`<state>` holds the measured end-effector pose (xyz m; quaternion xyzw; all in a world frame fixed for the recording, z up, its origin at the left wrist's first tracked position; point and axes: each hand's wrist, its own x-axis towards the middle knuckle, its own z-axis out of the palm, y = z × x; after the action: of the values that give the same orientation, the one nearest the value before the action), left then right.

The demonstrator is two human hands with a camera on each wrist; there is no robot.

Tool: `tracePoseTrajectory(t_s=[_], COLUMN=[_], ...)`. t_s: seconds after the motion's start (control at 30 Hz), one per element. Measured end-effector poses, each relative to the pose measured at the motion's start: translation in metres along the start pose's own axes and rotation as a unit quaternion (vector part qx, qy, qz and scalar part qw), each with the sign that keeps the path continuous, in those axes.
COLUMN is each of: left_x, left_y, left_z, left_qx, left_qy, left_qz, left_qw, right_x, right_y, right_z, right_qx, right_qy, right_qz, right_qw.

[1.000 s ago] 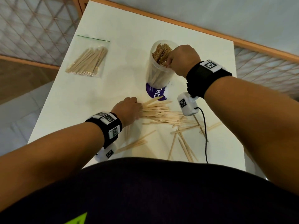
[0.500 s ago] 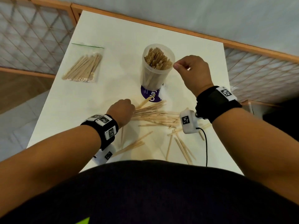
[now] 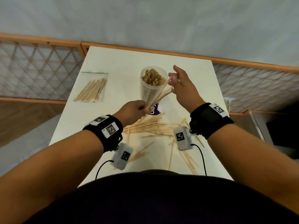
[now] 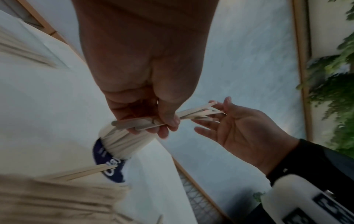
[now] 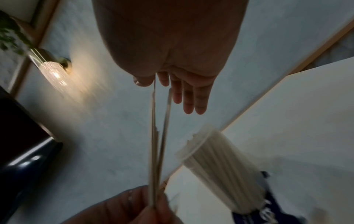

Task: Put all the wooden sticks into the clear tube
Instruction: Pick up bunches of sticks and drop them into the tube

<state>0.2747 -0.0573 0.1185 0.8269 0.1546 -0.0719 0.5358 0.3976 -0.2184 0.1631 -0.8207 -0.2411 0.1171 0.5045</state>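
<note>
Pinched a small bundle of thin pale wooden sticks [image 3: 160, 96] [image 4: 199, 112] [image 5: 155, 144] by its near end, thumb against curled fingers of the left grip [image 3: 132, 110] [image 4: 153, 106], in the air above the white table [image 3: 123, 62]. Angled that bundle up and away, far ends fanned out and right at the fingers of the right grip [image 3: 182, 88] [image 4: 245, 128] [image 5: 182, 68]. Held the right grip spread: fingers straight and loosely apart, thumb raised, nothing clamped. Showed, in the right wrist view, the stick tips running up between thumb and forefinger; contact there, hard to say.

Stood the clear plastic tube [image 3: 148, 91] [image 4: 122, 141] [image 5: 220, 159] upright just beyond both grips, near the middle of the table, already packed with sticks up to its rim. Crossed the bundle in front of the tube's right wall in the head view. Rested the tube's base on or beside a purple piece with white lettering [image 3: 154, 110]; which of the two, cannot tell.

Left a loose heap of the same wooden sticks [image 3: 150, 126] flat on the table between tube and body, with a few strays scattered nearer the front edge. Parked a clear zip bag of more sticks [image 3: 92, 90] well off to the left, flat on the table.
</note>
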Motion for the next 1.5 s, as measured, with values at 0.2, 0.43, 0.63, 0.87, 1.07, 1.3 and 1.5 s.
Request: tracePoseTrajectory(t_s=[0.2, 0.43, 0.63, 0.87, 1.07, 1.3, 1.5], left_x=[-0.005, -0.011, -0.011, -0.009, -0.011, -0.015, -0.022], left_y=[0.038, 0.060, 0.063, 0.061, 0.076, 0.077, 0.079], left_z=[0.003, -0.005, -0.005, -0.002, -0.001, 0.000, -0.001], left_qx=[-0.151, -0.257, -0.396, -0.495, -0.488, -0.360, -0.209], left_qy=[-0.060, -0.143, -0.169, -0.056, -0.078, -0.113, -0.071], left_qz=[0.035, 0.037, -0.001, -0.186, -0.207, -0.086, 0.040], left_qw=[0.986, 0.955, 0.903, 0.847, 0.844, 0.922, 0.975], right_x=[0.000, -0.008, -0.001, 0.004, -0.010, -0.007, 0.007], right_y=[-0.056, -0.083, -0.107, -0.130, -0.108, -0.087, -0.079], right_z=[0.002, 0.002, -0.002, -0.014, 0.014, 0.011, -0.010], right_qx=[0.273, 0.384, 0.397, 0.433, 0.419, 0.101, 0.020], right_qy=[0.027, 0.002, 0.124, 0.147, 0.113, 0.137, 0.093], right_qz=[0.060, 0.037, 0.068, 0.035, 0.066, -0.044, -0.030], right_qw=[0.960, 0.923, 0.907, 0.889, 0.898, 0.984, 0.995])
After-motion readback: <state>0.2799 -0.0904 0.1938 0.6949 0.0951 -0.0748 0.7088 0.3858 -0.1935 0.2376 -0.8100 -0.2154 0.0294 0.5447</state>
